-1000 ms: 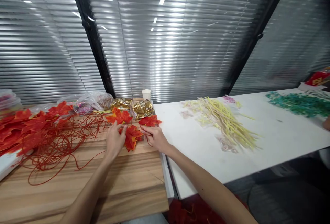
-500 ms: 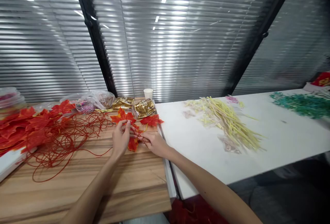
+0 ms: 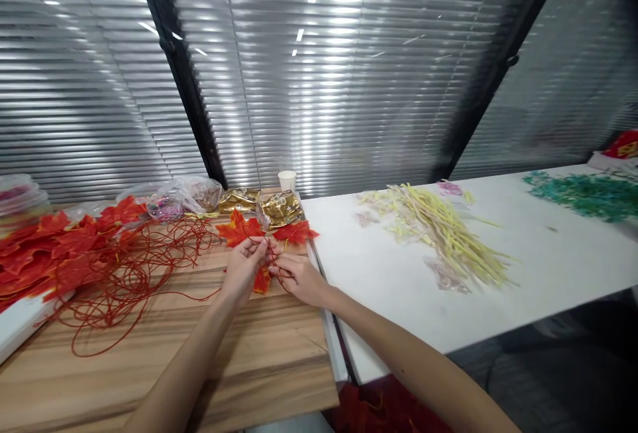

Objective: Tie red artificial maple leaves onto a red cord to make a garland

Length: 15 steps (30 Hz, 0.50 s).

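My left hand (image 3: 243, 267) pinches a thin red cord between thumb and fingertips. Close beside it, my right hand (image 3: 303, 279) also has its fingers closed on the cord, and thin strands loop between and below the two hands. Around them lie orange-red artificial maple leaves: one leaf (image 3: 239, 228) behind my left hand, another leaf (image 3: 298, 232) behind my right, and a third leaf (image 3: 262, 280) partly hidden beneath the hands. From the left, a large tangle of red cord (image 3: 132, 273) spreads over the wooden tabletop (image 3: 249, 360), one strand running toward my left wrist.
Many red leaves (image 3: 60, 247) are heaped at the left, by plastic tubs (image 3: 22, 197). Gold packets (image 3: 280, 209) and a paper cup (image 3: 287, 180) stand at the back. On the white table (image 3: 399, 313) lie yellow strips (image 3: 448, 234) and a teal pile (image 3: 588, 197).
Both hands have shifted slightly, and my left fingertips have come closer to the right hand. A red cord loop now shows above the left fingers. The view has tilted a little.
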{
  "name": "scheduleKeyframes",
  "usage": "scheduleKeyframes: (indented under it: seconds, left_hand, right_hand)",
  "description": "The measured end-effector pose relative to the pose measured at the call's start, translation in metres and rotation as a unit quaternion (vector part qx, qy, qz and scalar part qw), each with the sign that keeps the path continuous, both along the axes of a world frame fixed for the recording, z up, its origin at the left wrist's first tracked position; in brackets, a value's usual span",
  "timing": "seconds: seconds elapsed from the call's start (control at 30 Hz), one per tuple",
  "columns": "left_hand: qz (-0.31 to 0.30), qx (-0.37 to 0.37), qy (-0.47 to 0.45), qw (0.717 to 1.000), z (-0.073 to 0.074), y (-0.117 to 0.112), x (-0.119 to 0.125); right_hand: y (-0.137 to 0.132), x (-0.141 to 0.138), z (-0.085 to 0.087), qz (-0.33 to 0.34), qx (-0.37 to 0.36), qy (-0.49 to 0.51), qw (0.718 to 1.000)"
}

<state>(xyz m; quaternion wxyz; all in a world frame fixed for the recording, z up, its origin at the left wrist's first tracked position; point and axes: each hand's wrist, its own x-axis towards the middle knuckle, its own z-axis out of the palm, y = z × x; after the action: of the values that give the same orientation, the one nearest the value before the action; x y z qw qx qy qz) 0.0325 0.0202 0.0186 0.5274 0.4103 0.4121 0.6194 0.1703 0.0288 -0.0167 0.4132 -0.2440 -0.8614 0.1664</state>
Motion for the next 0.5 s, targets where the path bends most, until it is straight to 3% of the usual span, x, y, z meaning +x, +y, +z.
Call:
scheduleKeyframes:
  seconds: [0.27, 0.5]
  left_hand:
    - [-0.004, -0.003, 0.112, 0.994, -0.008, 0.002, 0.001]
    - [-0.041, -0.009, 0.133, 0.990, -0.015, 0.002, 0.006]
  right_hand:
    - [0.000, -0.003, -0.004, -0.006, -0.001, 0.002, 1.000]
    - [0.012, 0.003, -0.009, -0.008, -0.017, 0.024, 1.000]
